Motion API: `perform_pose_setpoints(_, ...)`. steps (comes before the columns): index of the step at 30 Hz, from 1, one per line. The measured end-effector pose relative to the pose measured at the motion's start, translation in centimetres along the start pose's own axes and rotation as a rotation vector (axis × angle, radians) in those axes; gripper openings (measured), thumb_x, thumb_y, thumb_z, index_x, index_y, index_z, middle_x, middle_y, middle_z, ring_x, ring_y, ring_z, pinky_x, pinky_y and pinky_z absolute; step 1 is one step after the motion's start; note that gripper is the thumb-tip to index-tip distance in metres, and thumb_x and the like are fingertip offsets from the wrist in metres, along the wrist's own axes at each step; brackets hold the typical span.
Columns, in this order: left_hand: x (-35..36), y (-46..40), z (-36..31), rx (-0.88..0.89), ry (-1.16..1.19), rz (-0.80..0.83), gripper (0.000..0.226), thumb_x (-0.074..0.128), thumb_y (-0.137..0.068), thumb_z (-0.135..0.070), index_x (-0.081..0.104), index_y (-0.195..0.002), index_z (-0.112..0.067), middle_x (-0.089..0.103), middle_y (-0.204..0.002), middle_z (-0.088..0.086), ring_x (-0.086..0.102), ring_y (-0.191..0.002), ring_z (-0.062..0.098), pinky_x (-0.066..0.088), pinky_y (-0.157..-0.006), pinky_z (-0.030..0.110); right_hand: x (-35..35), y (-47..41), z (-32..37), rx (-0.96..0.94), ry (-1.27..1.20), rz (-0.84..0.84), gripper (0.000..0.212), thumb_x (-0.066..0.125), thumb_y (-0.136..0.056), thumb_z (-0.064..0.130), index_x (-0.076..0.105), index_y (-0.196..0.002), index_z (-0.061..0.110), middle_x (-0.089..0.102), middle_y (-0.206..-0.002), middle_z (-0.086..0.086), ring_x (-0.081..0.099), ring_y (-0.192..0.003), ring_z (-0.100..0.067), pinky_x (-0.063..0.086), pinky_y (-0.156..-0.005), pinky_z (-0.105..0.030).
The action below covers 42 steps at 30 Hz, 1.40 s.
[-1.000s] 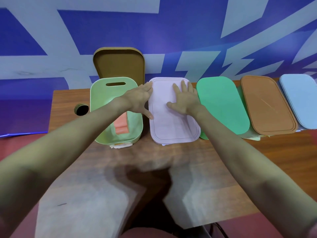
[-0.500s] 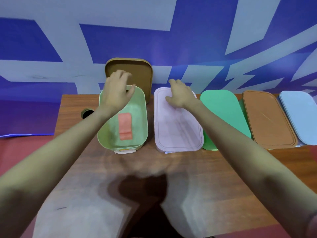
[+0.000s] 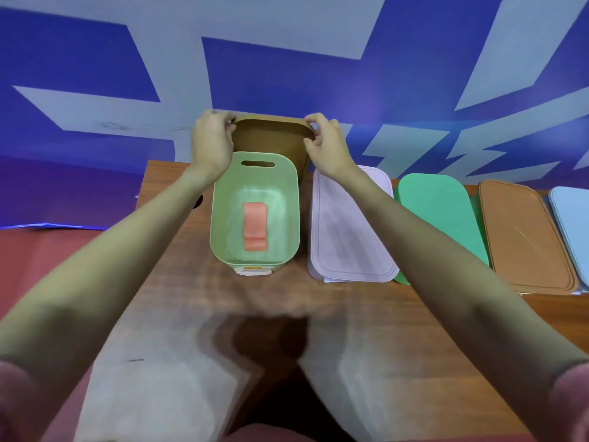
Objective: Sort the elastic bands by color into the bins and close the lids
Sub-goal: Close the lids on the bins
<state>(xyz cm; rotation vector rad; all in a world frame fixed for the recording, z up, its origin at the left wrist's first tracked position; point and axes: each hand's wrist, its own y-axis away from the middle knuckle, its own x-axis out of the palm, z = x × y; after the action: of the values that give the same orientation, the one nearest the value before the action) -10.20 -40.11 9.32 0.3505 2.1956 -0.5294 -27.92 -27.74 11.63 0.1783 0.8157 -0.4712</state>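
Observation:
A brown lid (image 3: 271,140) stands upright against the wall behind an open light green bin (image 3: 220,218). My left hand (image 3: 212,145) grips the lid's upper left corner. My right hand (image 3: 325,145) pinches its upper right corner. Inside the green bin lies a folded pink elastic band (image 3: 255,230). To the right stand closed bins with a lilac lid (image 3: 347,224), a green lid (image 3: 441,215), a brown-orange lid (image 3: 526,237) and a light blue lid (image 3: 573,224).
The bins line the far half of a wooden table (image 3: 287,330). A round cable hole (image 3: 199,200) sits left of the green bin, partly behind my left forearm. A blue and grey wall (image 3: 287,59) rises right behind the table.
Both hands left the lilac lid and reached back to the brown lid against the wall, where they now hold its top corners.

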Motion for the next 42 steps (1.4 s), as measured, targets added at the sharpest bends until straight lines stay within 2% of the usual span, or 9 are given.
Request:
perform_pose_setpoints(4, -1.9, 2.8, -0.3, 0.053, 0.052, -0.089, 0.026, 0.042, -0.092, -0.006, 0.065, -0.105, -0.007, 0.06, -0.102, 0.017, 0.056, -0.091, 0.032, 0.039, -0.076, 0.032, -0.4, 1.7, 0.3, -0.093, 0.017, -0.07, 0.019, 0.041, -0.096, 0.007, 0.054, -0.111, 0.008, 0.047, -0.11, -0.011, 0.061, -0.091, -0.025, 0.049, -0.083, -0.026)
perform_pose_setpoints(9, -5.0, 7.9, -0.2, 0.178, 0.107, -0.185, 0.026, 0.043, -0.093, -0.012, 0.063, -0.108, -0.005, 0.063, -0.108, 0.012, 0.059, -0.096, 0.029, 0.041, -0.079, 0.034, -1.4, 5.9, 1.3, -0.316, -0.017, -0.149, 0.019, 0.042, -0.093, 0.003, 0.056, -0.106, 0.005, 0.046, -0.106, -0.005, 0.056, -0.09, -0.017, 0.051, -0.083, -0.032)
perform_pose_setpoints(17, -5.4, 16.3, 3.8, 0.368, -0.043, 0.007, 0.027, 0.043, -0.098, -0.015, 0.057, -0.117, -0.001, 0.058, -0.129, 0.015, 0.057, -0.116, 0.028, 0.043, -0.097, 0.034, 1.3, 14.3, -1.3, -0.454, 0.095, -0.109, 0.022, 0.045, -0.094, 0.006, 0.058, -0.111, 0.001, 0.047, -0.126, -0.017, 0.059, -0.097, -0.024, 0.049, -0.08, -0.029)
perform_pose_setpoints(21, -5.5, 18.7, 4.8, 0.444, -0.19, 0.069, 0.023, 0.046, -0.095, -0.016, 0.056, -0.112, -0.004, 0.056, -0.131, 0.014, 0.057, -0.116, 0.027, 0.048, -0.088, 0.034, 3.2, 16.0, -3.6, -0.548, 0.266, -0.105, 0.023, 0.049, -0.094, 0.005, 0.061, -0.113, 0.005, 0.055, -0.132, -0.01, 0.061, -0.106, -0.024, 0.05, -0.088, -0.033)
perform_pose_setpoints(24, -5.4, 18.8, 5.1, 0.453, -0.247, 0.169, 0.031, 0.042, -0.09, -0.016, 0.055, -0.113, -0.001, 0.052, -0.134, 0.018, 0.054, -0.121, 0.031, 0.051, -0.087, 0.037, 4.1, 16.5, -4.4, -0.647, 0.393, -0.113, 0.024, 0.057, -0.088, -0.001, 0.064, -0.11, 0.004, 0.061, -0.126, -0.01, 0.062, -0.094, -0.028, 0.051, -0.079, -0.037)
perform_pose_setpoints(28, -4.9, 18.9, 5.5, 0.507, -0.314, 0.25, 0.046, 0.07, -0.075, 0.001, 0.059, -0.119, 0.002, 0.056, -0.13, 0.023, 0.058, -0.115, 0.039, 0.055, -0.085, 0.044, 4.6, 16.9, -4.9, -0.716, 0.46, -0.155, 0.033, 0.063, -0.082, -0.003, 0.063, -0.114, 0.004, 0.064, -0.119, -0.009, 0.06, -0.09, -0.028, 0.048, -0.073, -0.034)
perform_pose_setpoints(33, -4.4, 19.0, 5.4, 0.54, -0.359, 0.284, 0.051, 0.075, -0.069, 0.005, 0.062, -0.118, 0.002, 0.06, -0.124, 0.024, 0.061, -0.109, 0.04, 0.057, -0.079, 0.045, 4.6, 17.1, -5.6, -0.74, 0.51, -0.1, 0.033, 0.052, -0.085, -0.003, 0.063, -0.115, 0.004, 0.064, -0.117, -0.011, 0.06, -0.091, -0.028, 0.046, -0.075, -0.032)
perform_pose_setpoints(37, -4.2, 19.0, 5.8, 0.509, -0.353, 0.312, 0.047, 0.071, -0.071, 0.004, 0.063, -0.117, 0.002, 0.059, -0.125, 0.023, 0.06, -0.111, 0.04, 0.056, -0.082, 0.046, 4.8, 17.0, -5.8, -0.742, 0.506, -0.01, 0.034, 0.046, -0.085, 0.0, 0.062, -0.114, 0.003, 0.064, -0.114, -0.013, 0.059, -0.091, -0.03, 0.048, -0.074, -0.034)
perform_pose_setpoints(42, -4.5, 19.1, 5.6, 0.439, -0.266, 0.355, 0.051, 0.039, -0.076, -0.023, 0.062, -0.116, -0.001, 0.058, -0.127, 0.019, 0.057, -0.115, 0.035, 0.054, -0.086, 0.045, 4.5, 16.8, -5.8, -0.745, 0.459, 0.074, 0.03, 0.056, -0.086, 0.003, 0.061, -0.115, 0.003, 0.063, -0.107, -0.011, 0.057, -0.09, -0.03, 0.049, -0.075, -0.036)
